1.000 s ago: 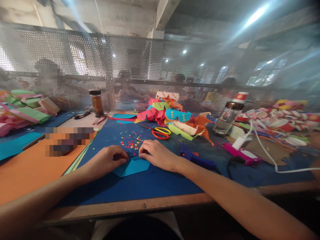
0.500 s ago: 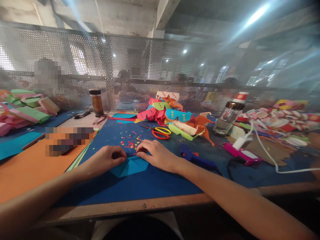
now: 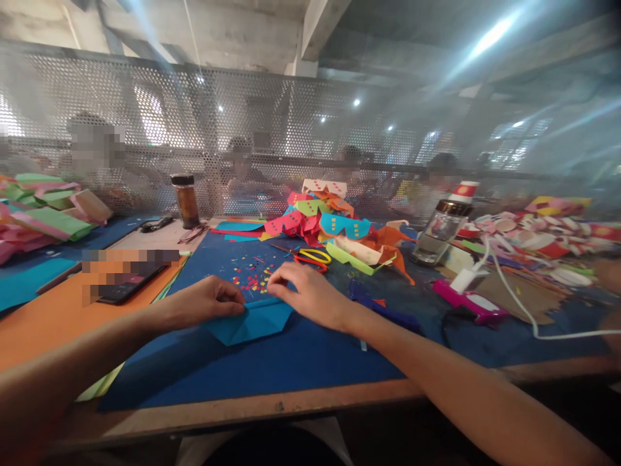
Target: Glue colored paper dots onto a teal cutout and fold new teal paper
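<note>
A folded sheet of blue paper (image 3: 255, 325) lies on the dark blue table mat, a narrow fold running along its far edge. My left hand (image 3: 212, 301) is closed on the far left corner, thumb and fingers pinching it. Over the far right part, my right hand (image 3: 306, 292) has its fingers curled down on the folded edge, fingertips partly hidden. Just beyond the paper are small coloured paper scraps (image 3: 252, 283). Scissors (image 3: 314, 259) with red and yellow handles rest behind my right hand, and a blue glue gun (image 3: 381, 307) lies to its right.
Coloured cut-paper shapes (image 3: 317, 217) are heaped at the back. A dark drink bottle (image 3: 187, 204) and a phone (image 3: 136, 283) on orange sheets (image 3: 58, 323) are at left. Rightward stand a glass bottle (image 3: 439, 236), a magenta power strip (image 3: 468, 303) with a white cable, and piled paper pieces (image 3: 548, 233).
My right hand has slid slightly up and right along the paper's far edge. The blue paper's near side looks flatter and wider. My left hand stays at its corner.
</note>
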A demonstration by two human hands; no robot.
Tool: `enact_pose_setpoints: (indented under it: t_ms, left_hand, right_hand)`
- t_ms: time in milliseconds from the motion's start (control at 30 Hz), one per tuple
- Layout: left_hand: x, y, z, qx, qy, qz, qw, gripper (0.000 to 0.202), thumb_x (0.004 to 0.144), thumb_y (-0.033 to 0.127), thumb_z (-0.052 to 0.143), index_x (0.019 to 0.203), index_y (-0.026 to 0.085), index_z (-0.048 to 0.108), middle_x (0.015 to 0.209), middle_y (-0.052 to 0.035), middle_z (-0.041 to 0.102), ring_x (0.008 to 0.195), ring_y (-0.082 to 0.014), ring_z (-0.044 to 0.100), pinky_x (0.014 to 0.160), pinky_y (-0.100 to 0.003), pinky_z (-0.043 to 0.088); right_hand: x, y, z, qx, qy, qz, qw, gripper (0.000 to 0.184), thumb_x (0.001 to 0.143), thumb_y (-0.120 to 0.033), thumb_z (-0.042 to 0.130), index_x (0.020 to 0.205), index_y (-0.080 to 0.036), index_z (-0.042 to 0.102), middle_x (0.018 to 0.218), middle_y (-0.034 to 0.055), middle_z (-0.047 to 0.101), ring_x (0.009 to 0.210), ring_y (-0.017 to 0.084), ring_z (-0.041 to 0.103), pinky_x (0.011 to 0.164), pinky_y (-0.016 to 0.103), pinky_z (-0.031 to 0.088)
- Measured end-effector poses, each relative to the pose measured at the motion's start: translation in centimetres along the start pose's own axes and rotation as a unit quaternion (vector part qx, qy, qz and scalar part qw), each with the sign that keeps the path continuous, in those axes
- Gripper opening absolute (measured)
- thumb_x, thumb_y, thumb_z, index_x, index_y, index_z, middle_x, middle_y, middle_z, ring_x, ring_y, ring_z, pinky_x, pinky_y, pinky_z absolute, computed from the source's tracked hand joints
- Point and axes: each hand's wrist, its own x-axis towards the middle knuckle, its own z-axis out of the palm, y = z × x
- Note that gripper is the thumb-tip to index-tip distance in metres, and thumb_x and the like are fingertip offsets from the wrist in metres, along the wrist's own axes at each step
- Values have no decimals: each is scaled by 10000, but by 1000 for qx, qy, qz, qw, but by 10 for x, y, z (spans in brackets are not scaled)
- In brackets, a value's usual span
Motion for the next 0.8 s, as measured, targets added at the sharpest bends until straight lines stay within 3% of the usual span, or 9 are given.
enact_pose_setpoints:
  t_ms: [133,267,433,533,633,700,800]
  left_hand:
    - [2,-6,-10,-53,65,-24,996,281,702,448,735,728,172,689,587,50,589,523,-101,460,501,-208,302]
    - [-1,-10,-11,-123,102,-43,986,307,711,484,749,747,186,681,603,43,621,512,-108,496,497,-211,333]
    - [-5,-4,-7,-184,126,-48,973,356,658,510,784,769,191,670,610,40,652,512,-114,535,505,-220,361]
    - [-7,0,-5,-206,137,-55,967,381,649,518,786,795,188,660,601,50,644,487,-104,522,493,-219,363]
    - [-8,1,-3,-221,147,-48,963,400,648,516,792,825,186,651,603,56,638,479,-96,517,488,-214,360]
    - [-9,2,0,-215,151,-36,964,399,683,528,771,841,183,647,625,49,646,493,-99,528,499,-217,367]
    - [-10,3,3,-195,151,-15,969,396,731,547,730,865,185,642,664,39,652,518,-109,539,518,-227,373]
  right_hand:
    - [16,29,-34,-89,100,56,989,178,982,-260,508,944,-203,673,1032,72,710,968,202,636,875,342,463]
    - [27,70,-51,-185,19,143,972,154,913,-201,539,920,-198,694,1019,92,718,885,232,650,762,358,460]
    - [32,92,-39,-197,-36,176,964,81,769,-111,648,757,-168,704,824,127,703,841,289,664,730,385,463]
    - [33,77,-35,-165,-52,164,971,130,817,-135,620,883,-160,729,963,143,714,947,296,664,786,395,481]
    - [31,42,-33,-84,-112,135,981,175,869,-299,654,1009,-226,730,971,47,742,888,209,689,761,315,520]
    - [28,18,-27,71,-176,106,976,230,879,-393,661,1017,-217,717,970,32,750,886,186,693,761,287,535]
    - [23,-5,-8,283,-129,164,936,245,837,-405,706,915,-174,680,866,55,746,780,175,694,714,299,560]
